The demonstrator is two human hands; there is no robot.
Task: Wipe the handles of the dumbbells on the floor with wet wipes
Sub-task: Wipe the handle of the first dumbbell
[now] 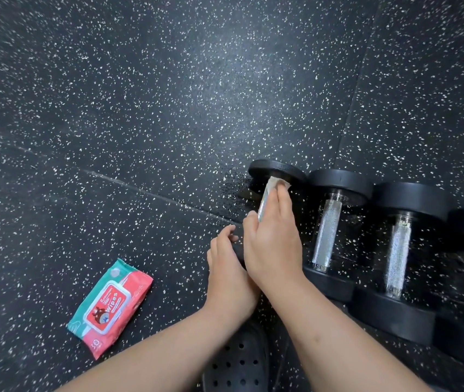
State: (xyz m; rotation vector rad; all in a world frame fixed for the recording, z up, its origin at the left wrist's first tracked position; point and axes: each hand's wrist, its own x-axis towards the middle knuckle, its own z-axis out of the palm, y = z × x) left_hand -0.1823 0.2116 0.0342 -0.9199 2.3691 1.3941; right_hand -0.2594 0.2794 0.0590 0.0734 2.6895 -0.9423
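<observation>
The wet wipe (274, 183) is folded over the far end of the knurled steel handle (262, 206) of the first dumbbell (276, 171), right under its far black head. Your right hand (274, 244) has its grip closed on it: thumb on one side of the bar, fingers laid over the other, pinching the wipe to the metal. The wipe is thin, limp and damp, so it will likely bunch or slide off the rough knurling unless you keep it wrapped around the bar and drag it lengthwise. The dumbbell looks heavy and rigid, and its round heads could let it roll, so brace a head and work only the bar. Your left hand (226, 275) lies at the near end of this dumbbell with its fingers loosely bent, its grip slack and holding nothing I can see; the near head is hidden beneath both hands. To the right of this dumbbell, three other dumbbells (327, 230) lie side by side with bare handles. Well to its left sits the wipes pack (110, 306), flat on the speckled rubber floor (140, 108), and nearer you is a black clog (239, 363).
</observation>
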